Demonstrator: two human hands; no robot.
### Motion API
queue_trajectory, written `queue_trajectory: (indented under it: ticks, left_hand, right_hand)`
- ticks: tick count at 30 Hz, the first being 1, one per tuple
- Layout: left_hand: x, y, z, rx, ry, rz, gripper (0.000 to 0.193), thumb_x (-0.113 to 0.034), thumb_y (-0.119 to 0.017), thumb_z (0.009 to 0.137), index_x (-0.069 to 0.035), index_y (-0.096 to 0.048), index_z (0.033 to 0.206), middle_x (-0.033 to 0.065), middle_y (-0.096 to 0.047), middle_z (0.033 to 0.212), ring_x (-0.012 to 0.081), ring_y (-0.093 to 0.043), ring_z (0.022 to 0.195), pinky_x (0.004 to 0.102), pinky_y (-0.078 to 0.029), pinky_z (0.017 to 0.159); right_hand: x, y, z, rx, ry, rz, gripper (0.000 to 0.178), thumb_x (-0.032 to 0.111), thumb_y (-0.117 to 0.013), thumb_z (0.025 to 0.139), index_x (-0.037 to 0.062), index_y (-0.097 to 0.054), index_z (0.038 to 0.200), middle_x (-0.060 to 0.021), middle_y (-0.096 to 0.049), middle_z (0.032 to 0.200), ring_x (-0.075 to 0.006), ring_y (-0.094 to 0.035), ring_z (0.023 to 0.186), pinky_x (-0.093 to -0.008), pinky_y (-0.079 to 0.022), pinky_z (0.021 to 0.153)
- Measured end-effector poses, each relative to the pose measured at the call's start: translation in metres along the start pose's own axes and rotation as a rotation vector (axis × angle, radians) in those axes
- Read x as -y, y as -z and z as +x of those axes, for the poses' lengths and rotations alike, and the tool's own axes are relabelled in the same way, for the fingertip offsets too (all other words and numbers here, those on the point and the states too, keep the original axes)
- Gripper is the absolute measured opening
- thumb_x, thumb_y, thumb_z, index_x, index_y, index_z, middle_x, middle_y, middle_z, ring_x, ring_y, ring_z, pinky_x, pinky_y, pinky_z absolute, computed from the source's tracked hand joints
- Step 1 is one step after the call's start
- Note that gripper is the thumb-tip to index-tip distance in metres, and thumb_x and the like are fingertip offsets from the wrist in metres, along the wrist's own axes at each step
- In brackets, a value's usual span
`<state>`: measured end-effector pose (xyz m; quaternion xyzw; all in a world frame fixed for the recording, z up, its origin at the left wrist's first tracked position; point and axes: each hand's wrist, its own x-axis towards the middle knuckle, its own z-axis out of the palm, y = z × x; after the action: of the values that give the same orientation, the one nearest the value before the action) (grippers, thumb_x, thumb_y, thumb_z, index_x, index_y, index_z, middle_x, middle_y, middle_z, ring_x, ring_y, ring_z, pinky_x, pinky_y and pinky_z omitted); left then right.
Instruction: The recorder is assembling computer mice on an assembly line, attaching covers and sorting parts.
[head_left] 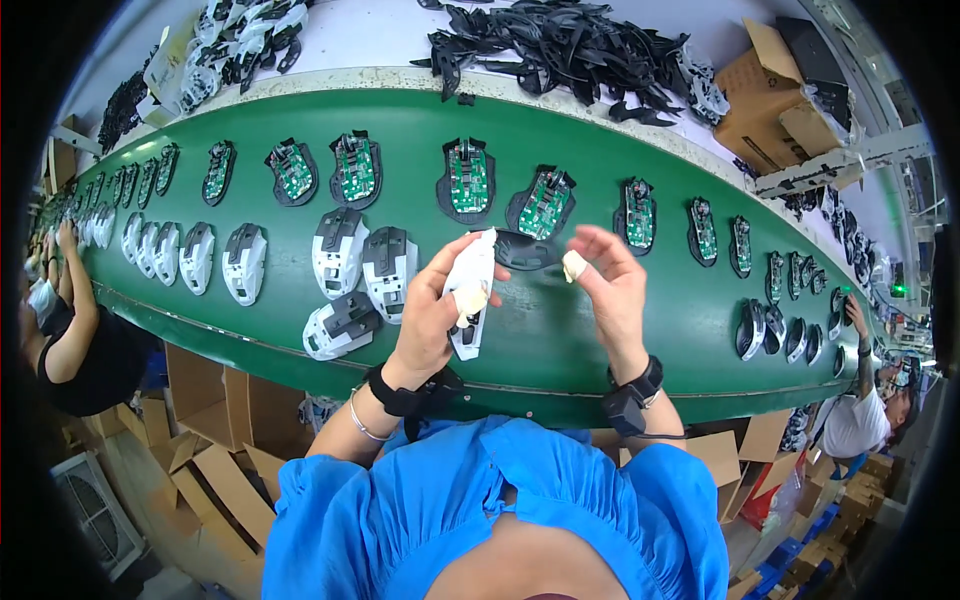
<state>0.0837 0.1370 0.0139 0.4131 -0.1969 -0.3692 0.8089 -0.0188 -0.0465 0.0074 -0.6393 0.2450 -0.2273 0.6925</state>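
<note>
While the left hand [430,320] grips a white-and-black mouse shell [475,266] above the green tabletop [560,345], the right hand [614,292] stands apart, fingers parted, apparently empty. The mouse shell looks like light, stiff, slick plastic, probably best held along its side edges.

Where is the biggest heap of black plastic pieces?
In the head view, the heap lies at the top, mostly right of centre, on the pale ledge beyond the green table, just left of the cardboard box.
</note>
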Motion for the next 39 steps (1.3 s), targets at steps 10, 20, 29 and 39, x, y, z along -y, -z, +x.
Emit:
queue_trajectory:
  ticks: [10, 20, 29, 39]
  left_hand:
    - [-0.006, 0.001, -0.008, 0.132, 0.29, -0.251, 0.062, -0.041, -0.053, 0.088, -0.002, -0.039, 0.135, 0.0151, -0.061, 0.11, 0.0185, -0.062, 0.091, 0.029, -0.051, 0.076]
    - [0.008, -0.011, 0.004, -0.236, 0.246, -0.178, 0.053, -0.045, -0.04, 0.096, -0.015, -0.03, 0.139, 0.0044, -0.048, 0.124, 0.0126, -0.047, 0.114, 0.0307, -0.04, 0.095]
    - [0.011, 0.002, -0.002, -0.243, 0.264, -0.109, 0.062, -0.054, -0.03, 0.096, -0.012, -0.03, 0.141, 0.0041, -0.047, 0.13, 0.0173, -0.045, 0.12, 0.0359, -0.036, 0.101]
    - [0.014, 0.014, -0.004, -0.253, 0.124, 0.062, 0.051, -0.016, -0.061, 0.087, -0.001, -0.039, 0.131, 0.0062, -0.054, 0.114, 0.0099, -0.052, 0.099, 0.026, -0.044, 0.086]
  right_hand:
    - [0.025, -0.004, 0.001, 0.305, 0.258, -0.474, 0.012, 0.004, -0.067, 0.078, 0.0017, -0.063, 0.089, -0.0044, -0.064, 0.079, -0.0141, -0.062, 0.071, -0.0263, -0.051, 0.064]
    - [0.045, -0.044, -0.027, 0.01, 0.164, -0.107, 0.022, -0.002, -0.071, 0.075, -0.0019, -0.06, 0.094, -0.003, -0.061, 0.081, -0.007, -0.06, 0.072, -0.0197, -0.052, 0.064]
    - [0.031, -0.072, -0.015, 0.084, 0.454, -0.467, 0.021, -0.006, -0.067, 0.068, -0.0015, -0.06, 0.087, -0.0065, -0.06, 0.076, -0.0114, -0.061, 0.061, -0.0233, -0.051, 0.057]
    - [0.037, -0.069, -0.029, 0.149, 0.34, -0.561, 0.02, -0.005, -0.066, 0.073, 0.0007, -0.061, 0.092, -0.008, -0.065, 0.081, -0.0136, -0.065, 0.069, -0.0247, -0.053, 0.06]
